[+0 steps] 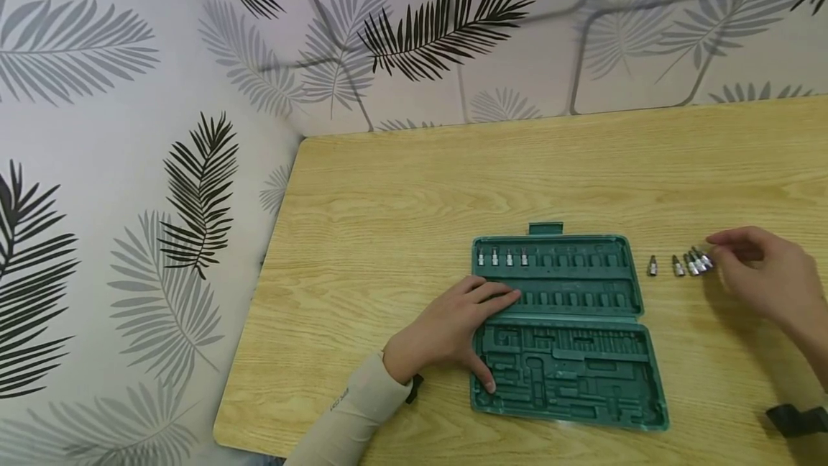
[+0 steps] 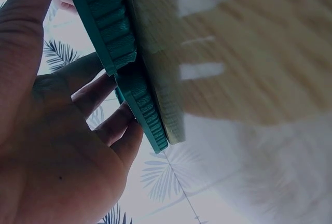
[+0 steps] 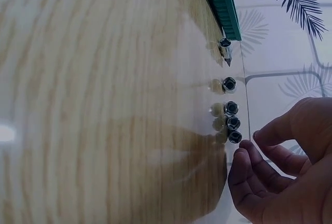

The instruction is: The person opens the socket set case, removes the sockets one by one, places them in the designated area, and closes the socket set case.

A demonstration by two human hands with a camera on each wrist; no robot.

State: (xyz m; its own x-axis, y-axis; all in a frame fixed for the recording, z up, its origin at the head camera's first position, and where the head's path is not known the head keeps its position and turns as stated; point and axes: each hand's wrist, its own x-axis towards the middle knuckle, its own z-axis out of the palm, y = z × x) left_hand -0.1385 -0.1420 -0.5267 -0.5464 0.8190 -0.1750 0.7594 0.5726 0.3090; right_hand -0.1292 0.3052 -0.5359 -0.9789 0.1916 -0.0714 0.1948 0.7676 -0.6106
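Observation:
An unfolded green plastic case [image 1: 563, 286] lies on the table with rows of moulded slots. Several silver bit sockets [image 1: 509, 257] stand in the left part of its top row. My left hand [image 1: 453, 322] rests across the case's left edge, fingers extended over the hinge area and thumb on the lower half. To the right of the case, several loose bit sockets [image 1: 691, 265] lie in a line. My right hand [image 1: 766, 268] is beside the rightmost socket [image 3: 235, 137], thumb and fingertips apart; whether they touch it is hard to tell.
The wooden table [image 1: 375, 214] reaches back to a leaf-patterned wall [image 1: 414, 99]. A latch tab [image 1: 546, 228] sticks out from the case's far edge. One loose bit socket [image 1: 652, 266] lies apart from the others, close to the case.

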